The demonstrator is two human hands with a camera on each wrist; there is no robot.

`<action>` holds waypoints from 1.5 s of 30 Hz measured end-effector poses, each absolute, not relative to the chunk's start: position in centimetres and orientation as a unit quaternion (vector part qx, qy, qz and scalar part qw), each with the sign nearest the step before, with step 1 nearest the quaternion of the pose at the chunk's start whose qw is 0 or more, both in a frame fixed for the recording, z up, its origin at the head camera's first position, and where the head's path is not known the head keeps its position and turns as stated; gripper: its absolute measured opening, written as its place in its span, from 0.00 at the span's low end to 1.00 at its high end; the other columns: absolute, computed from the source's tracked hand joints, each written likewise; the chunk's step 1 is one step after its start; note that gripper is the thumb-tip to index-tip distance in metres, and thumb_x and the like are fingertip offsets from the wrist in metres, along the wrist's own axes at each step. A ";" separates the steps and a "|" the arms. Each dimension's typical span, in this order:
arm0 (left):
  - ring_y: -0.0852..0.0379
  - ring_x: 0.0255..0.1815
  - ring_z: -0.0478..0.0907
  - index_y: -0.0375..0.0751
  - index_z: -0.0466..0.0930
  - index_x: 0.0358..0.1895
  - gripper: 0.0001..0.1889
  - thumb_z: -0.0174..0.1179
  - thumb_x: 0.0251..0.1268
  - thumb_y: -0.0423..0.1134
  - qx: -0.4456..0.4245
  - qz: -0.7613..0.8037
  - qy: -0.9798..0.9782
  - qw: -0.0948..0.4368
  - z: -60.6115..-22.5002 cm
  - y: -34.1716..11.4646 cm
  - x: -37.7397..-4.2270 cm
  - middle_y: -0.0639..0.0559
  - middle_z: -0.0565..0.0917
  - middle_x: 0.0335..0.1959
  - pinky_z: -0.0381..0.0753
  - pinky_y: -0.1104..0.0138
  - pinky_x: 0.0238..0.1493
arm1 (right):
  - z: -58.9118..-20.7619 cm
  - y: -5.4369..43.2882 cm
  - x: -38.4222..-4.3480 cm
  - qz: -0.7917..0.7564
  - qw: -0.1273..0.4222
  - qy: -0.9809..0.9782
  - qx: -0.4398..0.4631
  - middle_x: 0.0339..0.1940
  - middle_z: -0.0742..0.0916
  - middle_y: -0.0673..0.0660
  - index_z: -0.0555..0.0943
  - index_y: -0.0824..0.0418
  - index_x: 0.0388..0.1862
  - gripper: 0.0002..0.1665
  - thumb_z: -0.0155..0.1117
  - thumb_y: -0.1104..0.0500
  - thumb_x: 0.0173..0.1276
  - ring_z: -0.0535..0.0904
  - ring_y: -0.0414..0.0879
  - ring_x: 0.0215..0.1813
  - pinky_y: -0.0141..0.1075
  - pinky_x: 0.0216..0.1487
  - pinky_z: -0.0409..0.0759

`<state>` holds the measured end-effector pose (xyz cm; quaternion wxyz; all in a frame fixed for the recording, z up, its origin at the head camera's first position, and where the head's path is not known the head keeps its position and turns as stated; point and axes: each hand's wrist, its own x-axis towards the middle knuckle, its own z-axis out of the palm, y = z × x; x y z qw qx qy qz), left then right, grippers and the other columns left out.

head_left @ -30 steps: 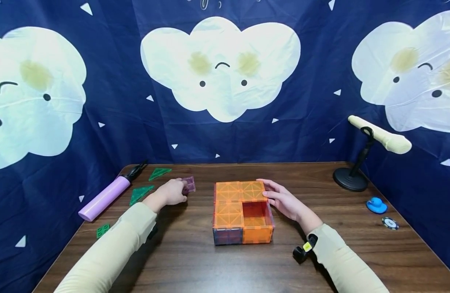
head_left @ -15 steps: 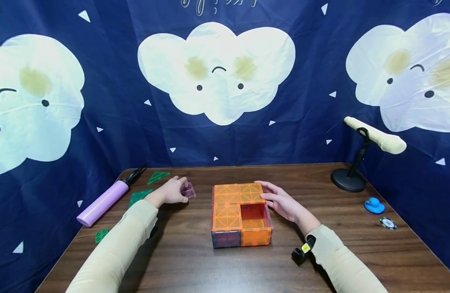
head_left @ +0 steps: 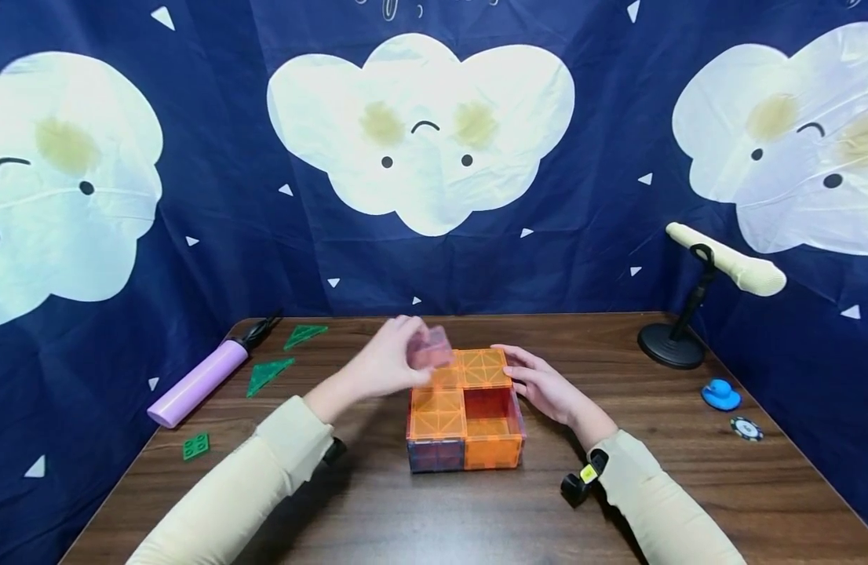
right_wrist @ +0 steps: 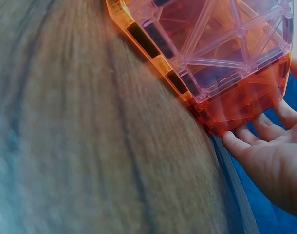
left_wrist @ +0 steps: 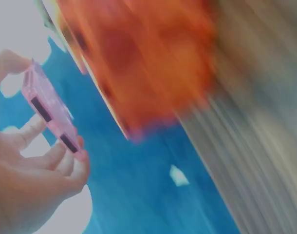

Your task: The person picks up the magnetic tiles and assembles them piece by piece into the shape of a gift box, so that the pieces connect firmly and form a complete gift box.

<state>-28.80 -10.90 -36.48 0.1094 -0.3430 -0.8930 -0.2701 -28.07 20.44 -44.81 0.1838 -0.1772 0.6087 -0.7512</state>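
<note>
Pinched between the thumb and fingers of my left hand (head_left: 383, 359) is a square pink translucent magnetic tile (left_wrist: 50, 105), raised over the back left of a low box. Blur softens this tile in the head view. The box (head_left: 494, 453) is built of magnetic tiles: orange squares (head_left: 437, 413) on top, orange and dark purple in front. Its front right top square is uncovered, showing the inside. My right hand (head_left: 550, 390) holds the back right corner, thumb at the right edge and fingers round the back. In the right wrist view its fingertips touch a red tile (right_wrist: 246, 100).
On the left lie two green triangle tiles (head_left: 268, 375), a green toy brick (head_left: 196, 446) and a lilac hand pump (head_left: 201, 383). To the right are a microphone on a stand (head_left: 677, 343), a small blue duck-shaped toy (head_left: 720, 394) and a poker chip (head_left: 746, 428).
My left hand has lifted the pink tile from the table at the left and carried it rightward over the box. My right hand stays at the box's corner.
</note>
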 end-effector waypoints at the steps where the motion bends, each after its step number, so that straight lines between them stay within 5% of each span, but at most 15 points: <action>1: 0.49 0.46 0.71 0.44 0.75 0.44 0.24 0.74 0.42 0.44 -0.360 -0.268 -0.887 0.104 -36.3 -9.9 -28.1 0.50 0.77 0.42 0.73 0.57 0.47 | -44.8 20.4 -28.1 -0.752 0.183 0.607 -0.180 0.71 0.73 0.59 0.56 0.67 0.80 0.34 0.51 0.63 0.80 0.76 0.46 0.64 0.38 0.64 0.75; 9: 0.54 0.50 0.70 0.44 0.75 0.49 0.26 0.73 0.47 0.49 -0.425 -0.238 -0.873 0.034 -36.2 -4.3 -23.7 0.53 0.76 0.48 0.75 0.61 0.52 | -44.8 20.6 -28.3 -0.755 0.177 0.602 -0.189 0.68 0.75 0.56 0.55 0.69 0.80 0.32 0.47 0.64 0.82 0.77 0.44 0.63 0.37 0.62 0.76; 17: 0.56 0.50 0.70 0.50 0.73 0.45 0.24 0.74 0.48 0.51 -0.441 -0.209 -0.872 0.031 -36.6 -2.3 -22.5 0.56 0.75 0.45 0.75 0.67 0.50 | -44.3 20.6 -28.3 -0.739 0.166 0.623 -0.196 0.67 0.73 0.57 0.56 0.70 0.80 0.33 0.48 0.63 0.80 0.76 0.46 0.62 0.37 0.60 0.76; 30: 0.53 0.50 0.68 0.44 0.76 0.48 0.24 0.71 0.54 0.52 -0.422 -0.213 -0.880 0.036 -36.8 -3.5 -23.3 0.53 0.76 0.48 0.73 0.62 0.50 | -43.5 20.6 -28.2 -0.739 0.173 0.626 -0.178 0.75 0.67 0.63 0.53 0.67 0.82 0.35 0.49 0.62 0.81 0.75 0.45 0.64 0.38 0.63 0.75; 38: 0.35 0.62 0.72 0.32 0.77 0.57 0.21 0.61 0.66 0.41 -0.284 -0.307 -0.905 0.074 -37.5 -8.7 -27.8 0.36 0.78 0.58 0.68 0.47 0.66 | -42.9 20.3 -25.4 -0.701 0.179 0.680 -0.118 0.82 0.57 0.66 0.49 0.61 0.84 0.39 0.51 0.54 0.83 0.62 0.56 0.77 0.48 0.72 0.67; 41: 0.37 0.63 0.74 0.30 0.75 0.62 0.23 0.59 0.68 0.39 -0.209 -0.385 -0.899 0.019 -38.7 -10.7 -29.4 0.32 0.78 0.62 0.70 0.47 0.66 | -42.7 20.6 -23.4 -0.688 0.193 0.688 -0.126 0.82 0.55 0.68 0.47 0.61 0.85 0.41 0.52 0.52 0.82 0.59 0.60 0.78 0.49 0.72 0.67; 45: 0.42 0.63 0.74 0.29 0.71 0.67 0.22 0.54 0.76 0.38 -0.142 -0.538 -0.821 -0.123 -40.7 -12.4 -30.5 0.35 0.77 0.63 0.70 0.46 0.67 | -42.8 21.2 -21.0 -0.664 0.221 0.695 -0.166 0.83 0.51 0.68 0.44 0.61 0.85 0.48 0.60 0.56 0.78 0.54 0.64 0.80 0.46 0.71 0.67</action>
